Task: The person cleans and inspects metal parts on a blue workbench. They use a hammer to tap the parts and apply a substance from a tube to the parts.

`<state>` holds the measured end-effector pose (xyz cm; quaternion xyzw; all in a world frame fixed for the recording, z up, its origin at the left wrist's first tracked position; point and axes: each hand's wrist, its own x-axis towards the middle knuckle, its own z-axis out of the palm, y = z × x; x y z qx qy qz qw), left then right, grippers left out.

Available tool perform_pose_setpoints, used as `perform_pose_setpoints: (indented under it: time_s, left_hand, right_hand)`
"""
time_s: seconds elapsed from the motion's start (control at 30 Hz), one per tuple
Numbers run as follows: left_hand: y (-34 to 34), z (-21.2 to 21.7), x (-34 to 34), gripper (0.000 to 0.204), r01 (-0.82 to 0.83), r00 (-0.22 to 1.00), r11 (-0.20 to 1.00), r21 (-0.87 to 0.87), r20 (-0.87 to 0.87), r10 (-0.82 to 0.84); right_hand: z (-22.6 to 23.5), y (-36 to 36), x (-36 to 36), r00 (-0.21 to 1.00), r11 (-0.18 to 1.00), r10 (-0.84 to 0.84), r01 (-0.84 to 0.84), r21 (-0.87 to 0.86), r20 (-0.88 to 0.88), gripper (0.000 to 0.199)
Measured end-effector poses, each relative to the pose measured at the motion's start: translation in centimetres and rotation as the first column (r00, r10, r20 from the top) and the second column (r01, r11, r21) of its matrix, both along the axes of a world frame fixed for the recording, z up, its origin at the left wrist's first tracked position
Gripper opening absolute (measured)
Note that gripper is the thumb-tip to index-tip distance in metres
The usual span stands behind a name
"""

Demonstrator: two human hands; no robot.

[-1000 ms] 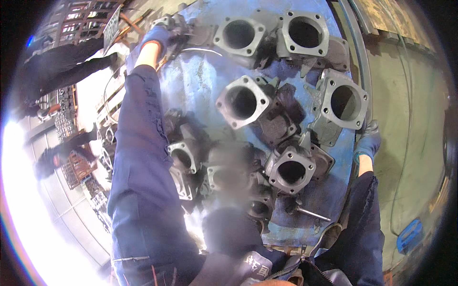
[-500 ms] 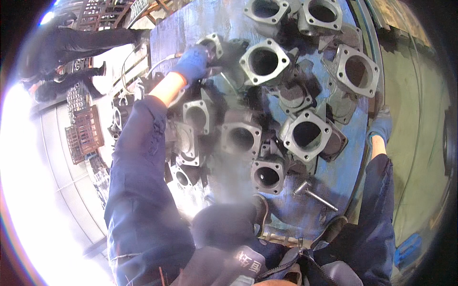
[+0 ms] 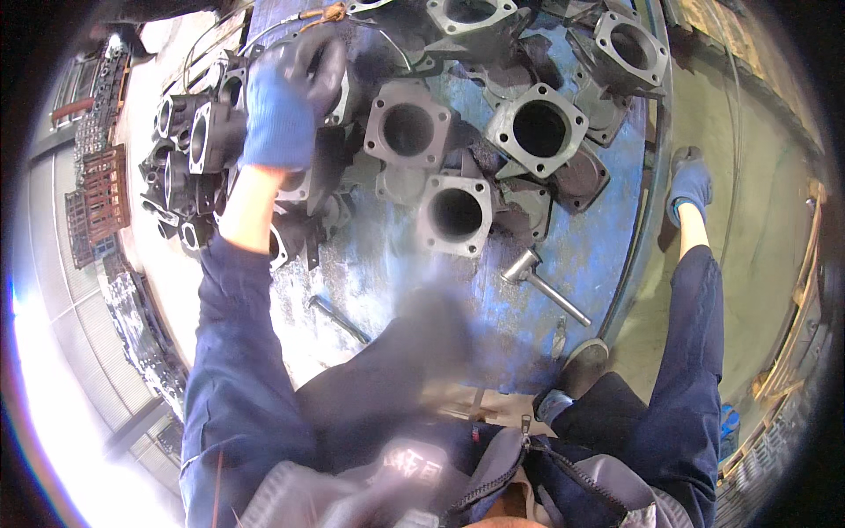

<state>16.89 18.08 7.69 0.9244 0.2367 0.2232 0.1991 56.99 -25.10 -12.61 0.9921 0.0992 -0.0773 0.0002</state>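
My left hand (image 3: 286, 110), in a blue glove with dark grey fingers, hovers over the castings at the table's far left. Its fingers look spread but are blurred, and I see nothing held. Beyond it lies an air blow gun (image 3: 327, 14) with a brass-coloured body and thin bent nozzle. Several grey metal castings with square, holed flanges stand around; a casting (image 3: 409, 129) is just right of that hand. My right hand (image 3: 692, 182), gloved in blue, hangs past the table's right edge. Its fingers are curled, with nothing visible in them.
A metal hammer (image 3: 546, 286) lies on the blue table (image 3: 493, 343) near its front right. Left of it is a dark rod-shaped tool (image 3: 341, 319). Many castings (image 3: 180, 163) crowd the left side. My blurred leg (image 3: 396, 348) is at the near edge. A person (image 3: 119, 35) stands far left.
My left hand has let go of the blow gun and come nearer, to the left. The view has tilted, so the castings sit higher. My right hand is still beside the table.
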Motion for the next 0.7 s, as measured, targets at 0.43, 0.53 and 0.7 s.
perform_pose_setpoints:
  time_s: [0.43,0.53,0.7]
  left_hand:
    - [-14.4,-6.5,-13.0,0.046,-0.343,0.665,0.786,-0.515,-0.723,-0.184]
    - [-14.6,-8.0,-13.4,0.057,0.235,0.716,0.925,-0.299,-0.591,-0.373]
    - [-14.6,-11.0,-11.7,0.051,0.317,0.753,0.948,0.015,-0.612,-0.242]
  right_hand:
    - [17.7,9.6,-12.6,0.581,0.502,0.577,0.303,0.81,-0.574,0.028]
    - [19.1,9.9,-19.3,0.527,0.693,0.515,0.207,0.69,-0.676,0.024]
    - [15.9,8.7,-27.4,0.312,0.835,0.376,0.295,0.465,-0.872,0.08]
